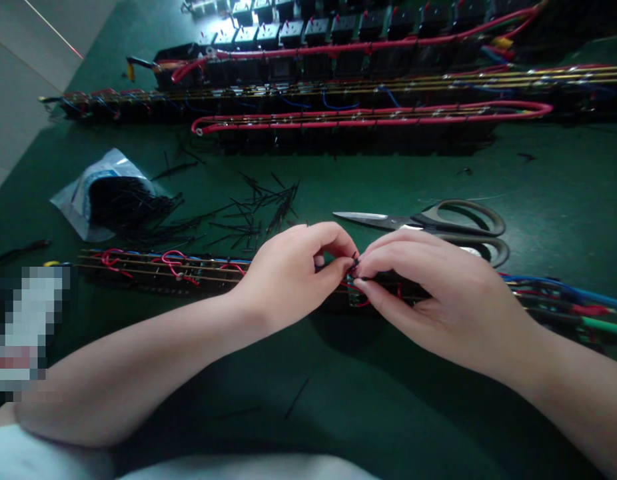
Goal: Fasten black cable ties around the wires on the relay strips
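My left hand (301, 270) and my right hand (438, 287) meet at their fingertips over a long wired strip (213, 270). Both are closed in a pinch on a small black piece, which looks like a cable tie (356, 264); fingers hide most of it. Brass-coloured rods and red and blue wires run along the strip. Scissors (418, 220) with dark handles lie just behind my right hand, blades pointing left. Beyond my left hand, loose black cable ties (258, 203) are scattered, and more spill from a clear plastic bag (76, 203).
At the back, long assemblies of black sockets (318, 33) with thick red cables (368, 121) span the green table (188, 373). Blue and green cables (598, 325) leave the strip at right. A blurred-out pale object (31, 320) sits at left. A stray tie (296, 398) lies near the front.
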A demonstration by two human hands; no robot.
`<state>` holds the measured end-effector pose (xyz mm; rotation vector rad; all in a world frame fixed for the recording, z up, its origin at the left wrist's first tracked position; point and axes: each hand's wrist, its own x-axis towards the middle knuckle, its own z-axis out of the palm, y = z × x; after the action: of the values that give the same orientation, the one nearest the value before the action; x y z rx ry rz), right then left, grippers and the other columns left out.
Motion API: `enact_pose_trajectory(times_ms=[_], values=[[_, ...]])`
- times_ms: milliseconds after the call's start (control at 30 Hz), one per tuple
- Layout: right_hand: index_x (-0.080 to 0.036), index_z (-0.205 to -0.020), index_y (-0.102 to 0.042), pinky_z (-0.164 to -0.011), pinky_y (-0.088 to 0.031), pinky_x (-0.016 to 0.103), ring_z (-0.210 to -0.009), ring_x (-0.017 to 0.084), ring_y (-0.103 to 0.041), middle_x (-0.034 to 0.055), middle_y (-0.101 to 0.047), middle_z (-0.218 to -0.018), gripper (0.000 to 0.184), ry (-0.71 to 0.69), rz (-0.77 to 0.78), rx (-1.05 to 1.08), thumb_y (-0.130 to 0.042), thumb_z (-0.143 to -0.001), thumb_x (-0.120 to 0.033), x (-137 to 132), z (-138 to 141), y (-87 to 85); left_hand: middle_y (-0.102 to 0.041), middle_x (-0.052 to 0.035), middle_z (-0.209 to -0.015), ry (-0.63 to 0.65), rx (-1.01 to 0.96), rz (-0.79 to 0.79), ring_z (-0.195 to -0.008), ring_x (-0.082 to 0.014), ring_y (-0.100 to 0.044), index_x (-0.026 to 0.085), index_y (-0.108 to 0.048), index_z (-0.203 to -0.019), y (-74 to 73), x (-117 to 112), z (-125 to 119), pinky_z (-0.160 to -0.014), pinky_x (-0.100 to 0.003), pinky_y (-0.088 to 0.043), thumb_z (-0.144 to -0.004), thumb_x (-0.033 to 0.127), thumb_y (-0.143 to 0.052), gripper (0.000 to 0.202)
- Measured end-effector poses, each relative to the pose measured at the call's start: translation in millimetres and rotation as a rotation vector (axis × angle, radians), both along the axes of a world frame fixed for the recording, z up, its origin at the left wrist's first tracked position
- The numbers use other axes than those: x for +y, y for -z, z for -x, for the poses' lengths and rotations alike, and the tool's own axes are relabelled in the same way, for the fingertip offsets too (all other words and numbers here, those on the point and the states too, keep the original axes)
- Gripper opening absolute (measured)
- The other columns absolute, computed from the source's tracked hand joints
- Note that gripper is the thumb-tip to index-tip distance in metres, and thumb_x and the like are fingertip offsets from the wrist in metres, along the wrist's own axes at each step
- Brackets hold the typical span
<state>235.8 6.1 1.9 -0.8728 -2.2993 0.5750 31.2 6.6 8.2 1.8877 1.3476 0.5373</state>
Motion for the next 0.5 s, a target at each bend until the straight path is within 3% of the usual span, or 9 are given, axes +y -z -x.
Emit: enact_pose_trajectory(times_ms=[267,500], values=[[-0.024,-0.094,-0.067,-0.074,-0.058,0.038,-0.084,0.022,-0.069,0.0033,-0.074,-0.088,0.009,0.080,0.027,0.017,-0.065,-0.092,-0.016,1.0,-1.9,-0.1,-0.077,0.0032,-0.090,0.068,0.145,-0.236,-0.081,-0.0166,-0.062,0.024,-0.072,-0.091,-0.2,-4.5,-0.3,-0.079,-0.033,-0.046,-0.092,0.015,-0.054,0.020],[-0.020,-0.091,-0.068,-0.072,-0.058,0.035,-0.083,0.019,-0.068,0.0035,-0.074,-0.086,0.005,0.070,0.019,0.033,-0.068,-0.092,-0.016,3.2,-2.1,-0.9,-0.077,0.0027,-0.087,0.072,0.178,-0.310,-0.080,-0.0179,-0.062,0.023,-0.072,-0.092,4.6,-7.8,-1.1,-0.079,-0.034,-0.044,-0.093,0.016,-0.054,0.019]])
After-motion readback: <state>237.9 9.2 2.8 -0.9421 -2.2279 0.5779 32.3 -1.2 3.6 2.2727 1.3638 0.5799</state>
